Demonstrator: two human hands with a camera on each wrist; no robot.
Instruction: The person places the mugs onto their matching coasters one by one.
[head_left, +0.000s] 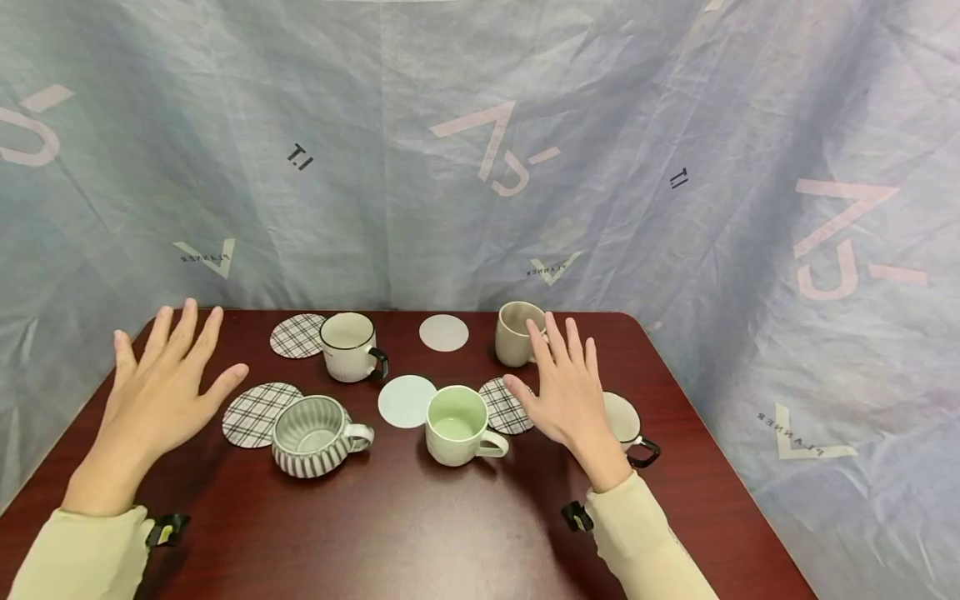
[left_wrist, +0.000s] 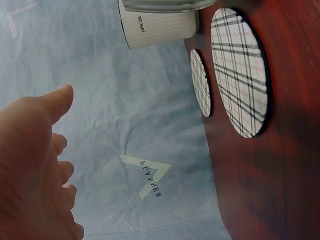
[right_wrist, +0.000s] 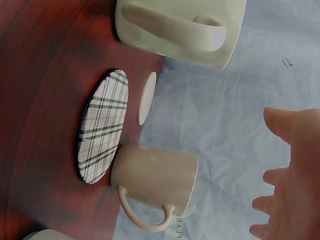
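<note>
I hold my left grip (head_left: 159,396) and right grip (head_left: 564,392) spread and empty over the worktop (head_left: 390,533), green mug (head_left: 456,433) standing between. Probably pre-grasp; taking it calls for lowering one and curling it.

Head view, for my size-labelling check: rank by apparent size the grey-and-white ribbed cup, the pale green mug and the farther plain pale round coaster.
1. Grey-and-white ribbed cup
2. Pale green mug
3. Farther plain pale round coaster; its distance makes it look smaller.
</note>
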